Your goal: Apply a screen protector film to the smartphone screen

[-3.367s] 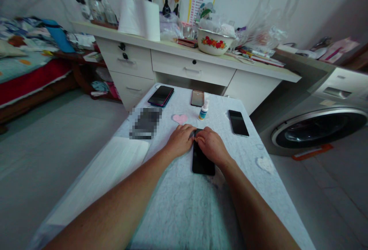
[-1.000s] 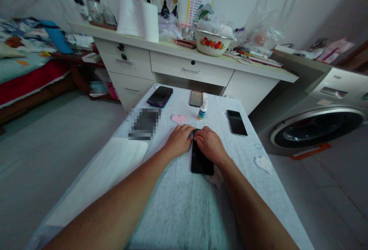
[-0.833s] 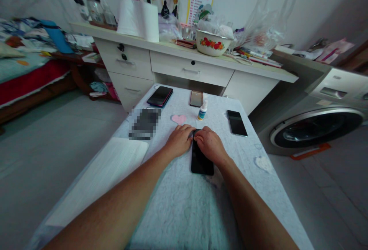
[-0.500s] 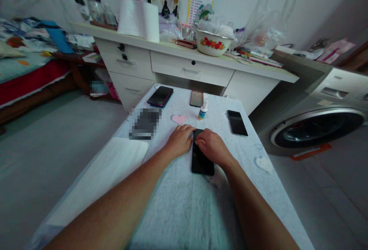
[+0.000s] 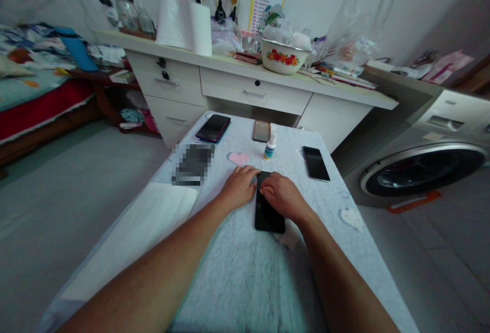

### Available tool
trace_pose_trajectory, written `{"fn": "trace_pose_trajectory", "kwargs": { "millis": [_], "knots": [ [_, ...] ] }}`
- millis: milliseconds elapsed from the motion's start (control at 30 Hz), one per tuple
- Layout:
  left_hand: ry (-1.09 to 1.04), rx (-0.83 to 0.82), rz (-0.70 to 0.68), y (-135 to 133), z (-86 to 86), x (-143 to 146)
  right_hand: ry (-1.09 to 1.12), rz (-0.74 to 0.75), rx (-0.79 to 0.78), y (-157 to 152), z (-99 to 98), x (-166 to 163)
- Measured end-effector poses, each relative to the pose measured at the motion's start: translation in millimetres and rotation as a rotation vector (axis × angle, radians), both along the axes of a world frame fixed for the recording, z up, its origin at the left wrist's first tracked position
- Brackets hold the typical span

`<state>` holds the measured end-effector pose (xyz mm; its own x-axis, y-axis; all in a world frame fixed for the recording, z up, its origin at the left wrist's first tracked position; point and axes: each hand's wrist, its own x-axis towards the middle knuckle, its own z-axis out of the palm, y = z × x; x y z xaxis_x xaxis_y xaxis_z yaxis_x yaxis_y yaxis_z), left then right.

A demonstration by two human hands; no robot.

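Note:
A black smartphone (image 5: 268,215) lies flat on the cloth-covered table, screen up, between my hands. My left hand (image 5: 240,187) is closed on its upper left edge, thumb and fingers at the far corner. Over the upper part of the screen, my right hand (image 5: 282,194) is curled, fingers bunched against the glass. Whatever those fingers may hold is hidden. Just beyond stands a small white spray bottle (image 5: 270,148) with a blue and yellow label. A pink heart (image 5: 239,158) shows on the cloth to its left.
Another phone (image 5: 316,163) lies at the right, and a dark phone (image 5: 213,128) at the far left. A phone case (image 5: 262,131) is at the far edge. White paper (image 5: 145,231) covers the table's left side, below a pixelated item (image 5: 194,164). A washing machine (image 5: 421,144) stands right.

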<state>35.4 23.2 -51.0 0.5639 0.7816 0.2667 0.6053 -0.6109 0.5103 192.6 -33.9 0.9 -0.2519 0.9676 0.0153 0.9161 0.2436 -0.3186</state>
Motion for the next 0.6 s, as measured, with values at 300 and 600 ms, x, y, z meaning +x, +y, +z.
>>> {"fn": "trace_pose_trajectory", "kwargs": {
  "millis": [300, 600],
  "knots": [
    [-0.002, -0.002, 0.001, -1.3, 1.6, 0.2, -0.025, -0.054, 0.057, 3.7, -4.5, -7.1],
    [0.003, 0.010, 0.000, -0.8, -0.3, -0.3, -0.040, -0.072, 0.050, 4.2, -3.6, -9.8]
  ]
}}
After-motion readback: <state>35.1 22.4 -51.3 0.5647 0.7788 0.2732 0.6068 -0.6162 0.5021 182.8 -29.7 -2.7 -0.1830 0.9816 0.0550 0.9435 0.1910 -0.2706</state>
